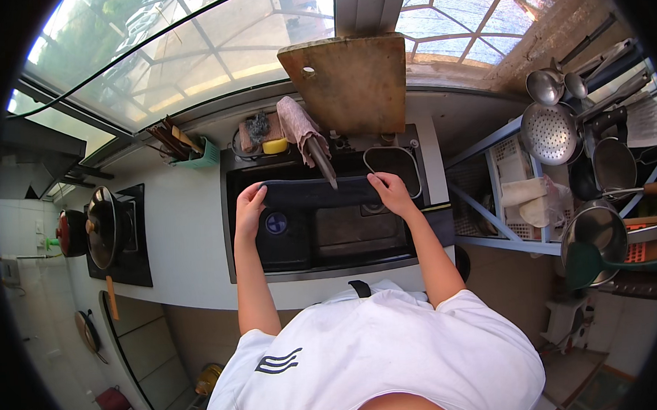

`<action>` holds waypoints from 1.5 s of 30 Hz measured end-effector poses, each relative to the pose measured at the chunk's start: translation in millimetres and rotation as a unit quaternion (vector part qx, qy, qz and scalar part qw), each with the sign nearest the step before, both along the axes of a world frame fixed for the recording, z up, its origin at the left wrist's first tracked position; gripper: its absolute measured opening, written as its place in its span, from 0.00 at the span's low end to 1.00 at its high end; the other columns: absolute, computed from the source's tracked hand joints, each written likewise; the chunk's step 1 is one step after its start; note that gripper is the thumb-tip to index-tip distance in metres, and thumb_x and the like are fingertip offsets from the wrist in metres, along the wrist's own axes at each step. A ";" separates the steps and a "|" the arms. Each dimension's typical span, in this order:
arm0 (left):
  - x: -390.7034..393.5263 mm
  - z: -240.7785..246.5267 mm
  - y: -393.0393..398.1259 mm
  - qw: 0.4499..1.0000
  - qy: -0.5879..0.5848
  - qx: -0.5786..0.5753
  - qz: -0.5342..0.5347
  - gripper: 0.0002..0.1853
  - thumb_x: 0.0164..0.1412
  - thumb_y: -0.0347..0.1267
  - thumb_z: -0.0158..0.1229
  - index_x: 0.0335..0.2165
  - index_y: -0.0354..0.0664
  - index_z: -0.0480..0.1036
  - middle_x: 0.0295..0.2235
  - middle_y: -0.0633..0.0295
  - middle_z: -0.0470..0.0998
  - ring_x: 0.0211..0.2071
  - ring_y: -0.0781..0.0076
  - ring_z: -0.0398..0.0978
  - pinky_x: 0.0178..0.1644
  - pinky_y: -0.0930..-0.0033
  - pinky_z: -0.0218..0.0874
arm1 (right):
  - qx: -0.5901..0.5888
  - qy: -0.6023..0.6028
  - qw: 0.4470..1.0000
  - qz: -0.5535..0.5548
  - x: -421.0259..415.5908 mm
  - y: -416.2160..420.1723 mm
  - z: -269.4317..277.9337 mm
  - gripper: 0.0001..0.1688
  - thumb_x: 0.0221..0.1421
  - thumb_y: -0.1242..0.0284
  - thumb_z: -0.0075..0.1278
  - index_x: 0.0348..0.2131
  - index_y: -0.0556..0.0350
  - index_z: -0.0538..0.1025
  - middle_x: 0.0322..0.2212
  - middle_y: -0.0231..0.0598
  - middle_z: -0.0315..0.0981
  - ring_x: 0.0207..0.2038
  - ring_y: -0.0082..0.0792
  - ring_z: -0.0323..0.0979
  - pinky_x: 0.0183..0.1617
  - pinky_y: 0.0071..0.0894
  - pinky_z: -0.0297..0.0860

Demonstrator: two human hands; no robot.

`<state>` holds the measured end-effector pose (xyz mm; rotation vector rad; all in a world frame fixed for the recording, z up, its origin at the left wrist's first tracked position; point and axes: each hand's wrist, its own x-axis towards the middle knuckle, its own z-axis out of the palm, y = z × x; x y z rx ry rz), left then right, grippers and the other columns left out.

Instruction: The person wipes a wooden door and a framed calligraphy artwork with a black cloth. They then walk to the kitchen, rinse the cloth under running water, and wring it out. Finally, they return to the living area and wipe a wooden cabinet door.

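A dark fabric piece (317, 194), perhaps a folded cloth or sleeve, is stretched sideways over the black sink (357, 231). My left hand (250, 205) grips its left end, thumb on top. Its right end is pinched in my right hand (392, 192). The tip of the faucet (321, 156) reaches to the upper edge of the fabric, and a pink rag (300, 124) is draped over the faucet's body. Below the fabric, a round blue item (275, 222) lies in the sink's left part. I cannot tell whether water is running.
Behind the sink leans a wooden cutting board (350, 83). A yellow sponge (275, 146) and a steel-wool scrubber (257, 127) sit at its rear edge. Left is a teal utensil holder (200, 153), then a lidded wok (103, 228) on the stove. A skimmer (549, 132) hangs at right.
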<state>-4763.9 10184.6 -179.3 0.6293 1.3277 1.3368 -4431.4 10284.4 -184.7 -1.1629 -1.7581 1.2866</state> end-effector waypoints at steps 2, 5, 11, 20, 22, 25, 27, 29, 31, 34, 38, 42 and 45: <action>9.8 1.0 6.7 1.000 0.022 -0.014 -0.018 0.11 0.59 0.31 0.52 0.38 0.35 0.72 0.30 0.67 0.76 0.29 0.83 0.72 0.32 0.81 0.63 | -0.009 -0.014 1.000 -0.009 16.4 1.0 -5.4 0.23 0.56 0.62 0.46 0.19 0.64 0.65 0.14 0.38 0.53 0.20 0.25 0.53 0.26 0.26 0.56; 24.0 -4.1 14.0 0.996 0.077 -0.028 -0.018 0.10 0.57 0.29 0.53 0.36 0.34 0.74 0.27 0.68 0.76 0.27 0.85 0.71 0.30 0.83 0.61 | 0.000 -0.020 0.999 -0.049 28.8 -6.5 2.2 0.22 0.56 0.63 0.46 0.20 0.64 0.65 0.14 0.39 0.55 0.19 0.30 0.53 0.26 0.27 0.56; 126.5 9.0 23.2 0.989 0.125 0.077 -0.035 0.06 0.53 0.22 0.55 0.32 0.30 0.73 0.27 0.65 0.75 0.29 0.82 0.71 0.35 0.80 0.62 | 0.072 -0.098 0.992 0.042 -15.3 -34.7 16.0 0.14 0.48 0.67 0.51 0.29 0.61 0.68 0.30 0.47 0.64 0.35 0.50 0.65 0.37 0.37 0.63; 161.4 10.4 11.0 0.951 0.250 0.169 -0.070 0.34 0.37 0.21 0.56 0.50 0.39 0.63 0.47 0.54 0.65 0.57 0.52 0.50 0.57 0.62 0.47 | -0.111 0.147 0.978 -0.097 -61.1 -24.4 -38.3 0.13 0.44 0.77 0.51 0.33 0.64 0.70 0.26 0.31 0.71 0.29 0.20 0.67 0.33 0.23 0.65; 152.5 -22.3 14.2 0.952 0.253 0.155 -0.070 0.36 0.38 0.20 0.57 0.50 0.38 0.59 0.46 0.53 0.67 0.52 0.56 0.59 0.52 0.65 0.54 | -0.177 0.234 0.950 -0.108 -70.5 -29.9 -23.6 0.07 0.45 0.81 0.47 0.30 0.61 0.70 0.25 0.29 0.69 0.29 0.21 0.68 0.32 0.22 0.65; 156.0 -39.7 27.9 0.955 0.253 0.150 -0.039 0.28 0.39 0.21 0.59 0.44 0.37 0.65 0.40 0.54 0.71 0.43 0.61 0.70 0.45 0.69 0.60 | -0.283 0.334 0.889 -0.132 -72.7 -33.0 -5.2 0.07 0.44 0.83 0.45 0.28 0.58 0.69 0.23 0.30 0.68 0.28 0.22 0.68 0.30 0.22 0.65; 148.2 -77.2 37.9 0.947 0.287 0.123 -0.076 0.22 0.40 0.22 0.61 0.39 0.36 0.68 0.35 0.55 0.74 0.36 0.64 0.74 0.40 0.71 0.63 | -0.312 0.376 0.861 -0.141 -73.3 -33.6 8.4 0.08 0.43 0.85 0.43 0.27 0.56 0.68 0.22 0.29 0.67 0.25 0.22 0.68 0.29 0.21 0.65; 144.7 -114.9 33.9 0.965 0.243 0.063 -0.074 0.18 0.40 0.23 0.62 0.35 0.36 0.70 0.31 0.57 0.75 0.34 0.64 0.74 0.38 0.71 0.63 | -0.302 0.407 0.851 -0.140 -69.3 -31.4 25.4 0.09 0.42 0.86 0.43 0.27 0.57 0.68 0.22 0.29 0.67 0.24 0.21 0.66 0.27 0.20 0.63; 140.4 -118.5 31.6 0.943 0.297 -0.059 -0.136 0.17 0.41 0.22 0.63 0.35 0.34 0.71 0.29 0.57 0.76 0.32 0.65 0.74 0.38 0.71 0.63 | -0.274 0.405 0.859 -0.155 -63.8 -28.0 45.0 0.08 0.41 0.85 0.45 0.26 0.56 0.67 0.21 0.28 0.66 0.21 0.20 0.63 0.25 0.18 0.59; 128.4 -184.5 15.8 0.958 0.284 -0.022 -0.043 0.18 0.41 0.20 0.60 0.37 0.32 0.71 0.30 0.55 0.76 0.34 0.64 0.74 0.38 0.71 0.63 | -0.162 0.236 0.948 -0.141 -45.1 -21.2 31.0 0.07 0.40 0.84 0.46 0.25 0.56 0.67 0.21 0.26 0.64 0.22 0.18 0.62 0.25 0.18 0.58; 125.3 -122.7 14.5 0.969 0.245 -0.045 0.007 0.23 0.38 0.15 0.55 0.39 0.31 0.70 0.34 0.52 0.76 0.38 0.61 0.74 0.42 0.68 0.63 | -0.084 0.022 0.979 -0.183 -3.7 -7.4 -27.7 0.11 0.39 0.76 0.51 0.27 0.63 0.68 0.22 0.35 0.68 0.26 0.28 0.67 0.31 0.27 0.63; 125.5 -79.5 18.5 0.951 0.303 0.040 -0.054 0.21 0.39 0.18 0.54 0.38 0.34 0.72 0.34 0.50 0.76 0.38 0.55 0.74 0.41 0.66 0.63 | -0.091 -0.227 0.969 -0.046 6.1 -17.5 -69.1 0.38 0.35 0.69 0.59 0.47 0.62 0.64 0.45 0.57 0.64 0.51 0.51 0.62 0.52 0.40 0.61; 133.2 -40.7 19.3 0.884 0.442 0.096 -0.118 0.19 0.36 0.19 0.55 0.34 0.37 0.74 0.30 0.52 0.75 0.36 0.53 0.71 0.40 0.60 0.60 | 0.048 -0.186 0.981 0.004 -24.8 -37.6 -30.8 0.47 0.32 0.69 0.61 0.53 0.59 0.59 0.50 0.54 0.59 0.54 0.46 0.58 0.56 0.37 0.57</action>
